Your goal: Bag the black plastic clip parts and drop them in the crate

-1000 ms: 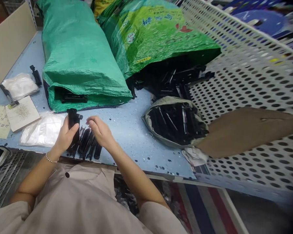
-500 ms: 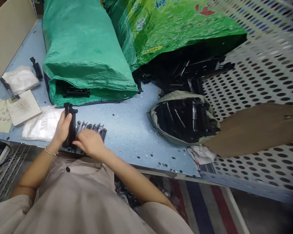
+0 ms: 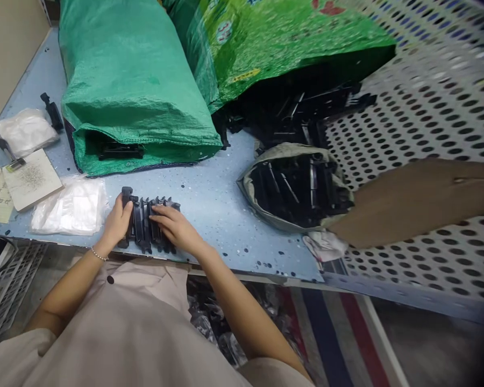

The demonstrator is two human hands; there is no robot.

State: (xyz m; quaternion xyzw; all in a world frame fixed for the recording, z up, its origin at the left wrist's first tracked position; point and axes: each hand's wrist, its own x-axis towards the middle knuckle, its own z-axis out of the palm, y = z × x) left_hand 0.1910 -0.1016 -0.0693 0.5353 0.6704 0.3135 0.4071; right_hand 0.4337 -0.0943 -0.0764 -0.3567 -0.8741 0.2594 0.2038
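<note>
Near the front edge of the blue speckled table (image 3: 210, 215), several black plastic parts (image 3: 143, 226) stand side by side in a row. My left hand (image 3: 116, 220) is wrapped round a black part (image 3: 126, 217) at the row's left end, its thumb toward the near face. My right hand (image 3: 177, 228) rests over the right half of the row, fingers spread and touching the tops of the parts. Left of the row lies a stack of clear plastic bags (image 3: 70, 207).
Behind the row is a teal sack (image 3: 133, 80) with a black part in its mouth. A green sack (image 3: 298, 43) spills black parts at the back. A cloth bag (image 3: 262, 212) of parts stands right, beside a perforated metal panel (image 3: 419, 129). A white tile (image 3: 34, 180) lies left.
My left hand has lowered the black part and set it at the row's left end. My right hand has moved right, from beside that part to the row, its fingers now spread.
</note>
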